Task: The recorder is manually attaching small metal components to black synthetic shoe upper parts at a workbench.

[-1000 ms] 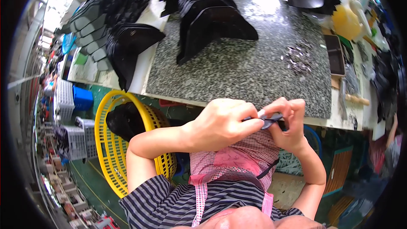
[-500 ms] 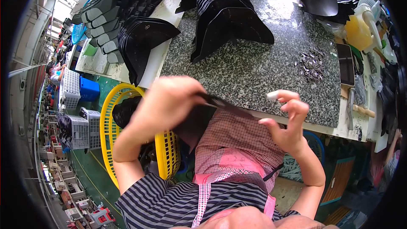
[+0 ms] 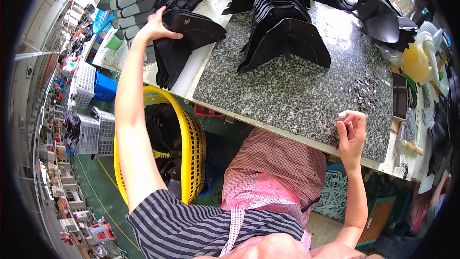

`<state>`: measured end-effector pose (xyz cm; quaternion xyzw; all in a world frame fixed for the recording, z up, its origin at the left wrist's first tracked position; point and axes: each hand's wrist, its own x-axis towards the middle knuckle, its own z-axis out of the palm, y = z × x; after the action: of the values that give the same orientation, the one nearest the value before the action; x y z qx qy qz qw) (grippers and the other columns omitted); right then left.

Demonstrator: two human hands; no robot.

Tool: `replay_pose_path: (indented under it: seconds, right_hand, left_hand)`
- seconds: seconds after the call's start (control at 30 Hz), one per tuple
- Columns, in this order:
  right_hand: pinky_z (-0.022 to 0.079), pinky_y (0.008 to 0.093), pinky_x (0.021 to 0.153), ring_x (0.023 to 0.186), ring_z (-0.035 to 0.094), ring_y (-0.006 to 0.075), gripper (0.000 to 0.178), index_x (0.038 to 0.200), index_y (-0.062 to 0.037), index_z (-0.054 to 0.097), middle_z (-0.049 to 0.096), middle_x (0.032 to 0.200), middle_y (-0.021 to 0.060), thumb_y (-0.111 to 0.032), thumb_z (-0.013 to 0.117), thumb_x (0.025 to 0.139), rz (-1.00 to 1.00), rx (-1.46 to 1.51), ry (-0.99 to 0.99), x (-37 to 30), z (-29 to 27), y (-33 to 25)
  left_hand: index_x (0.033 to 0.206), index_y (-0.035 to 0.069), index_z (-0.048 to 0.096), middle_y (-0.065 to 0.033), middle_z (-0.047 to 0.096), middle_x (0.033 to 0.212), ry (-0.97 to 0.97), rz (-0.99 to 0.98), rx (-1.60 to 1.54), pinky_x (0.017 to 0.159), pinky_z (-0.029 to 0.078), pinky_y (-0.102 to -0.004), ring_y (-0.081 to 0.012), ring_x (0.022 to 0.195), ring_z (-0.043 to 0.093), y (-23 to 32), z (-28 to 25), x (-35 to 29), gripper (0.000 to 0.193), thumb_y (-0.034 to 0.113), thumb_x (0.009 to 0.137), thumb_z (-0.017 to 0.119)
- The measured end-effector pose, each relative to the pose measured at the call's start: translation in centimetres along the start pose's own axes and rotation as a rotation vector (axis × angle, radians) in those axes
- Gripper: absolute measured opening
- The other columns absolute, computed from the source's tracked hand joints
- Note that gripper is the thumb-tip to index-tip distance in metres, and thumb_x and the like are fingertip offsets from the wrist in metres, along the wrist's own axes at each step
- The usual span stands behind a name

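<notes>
My left hand (image 3: pixel 157 28) reaches far out to the left stack of black curved sheet pieces (image 3: pixel 196 28). Its thumb lies over the stack's edge and its fingers stretch apart from it, touching the stack. Above the near edge of the speckled stone slab (image 3: pixel 287 91), my right hand (image 3: pixel 353 127) is closed, fingers curled toward the thumb. One fingertip has a white covering; whatever the fingers may pinch is too small to make out. Close by on the slab lies a scatter of small metallic bits (image 3: pixel 366 93). A second row of black curved pieces (image 3: pixel 287 38) stands on the slab.
A yellow basket (image 3: pixel 184 139) with black pieces inside stands below the table's left edge. Grey-faced pieces (image 3: pixel 132 2) lie fanned at the far left. On the right are a dark tray (image 3: pixel 399 96), a wooden-handled tool (image 3: pixel 412 147) and a yellow container (image 3: pixel 416 62).
My left hand has gone from near my lap up and left to the stack, and the dark piece it held is gone from it. My right hand has shifted right and curled its fingers.
</notes>
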<state>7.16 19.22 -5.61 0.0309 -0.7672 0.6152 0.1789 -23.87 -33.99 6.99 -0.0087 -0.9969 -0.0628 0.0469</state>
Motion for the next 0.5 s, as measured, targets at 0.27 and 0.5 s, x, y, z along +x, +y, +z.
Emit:
replay_pose_path:
  seconds: [0.27, 0.5]
  right_hand:
    - [0.043, 0.0199, 0.081, 0.089, 0.053, 0.0072, 0.011, 0.102, -0.0035, 0.052, 0.055, 0.099, 0.0013, 0.003, 0.058, 0.096, 0.043, -0.116, -0.069, -0.3, -0.6, 0.9]
    - [0.044, 0.0221, 0.079, 0.087, 0.051, 0.0098, 0.008, 0.101, -0.0019, 0.054, 0.054, 0.097, 0.0020, -0.001, 0.061, 0.096, 0.011, -0.194, -0.128, -0.2, -0.8, 1.1]
  left_hand:
    - [0.119, 0.008, 0.058, -0.0070, 0.069, 0.106, 0.229, 0.262, -0.206, 0.090, 0.049, -0.0313, -0.0164, 0.099, 0.065, 2.9, -0.7, -9.5, 0.064, 0.018, 0.063, 0.088]
    - [0.122, 0.007, 0.058, -0.0024, 0.068, 0.110, 0.189, -0.186, -0.653, 0.093, 0.050, -0.0269, -0.0107, 0.101, 0.063, -3.4, -7.7, -29.7, 0.065, -0.008, 0.065, 0.085]
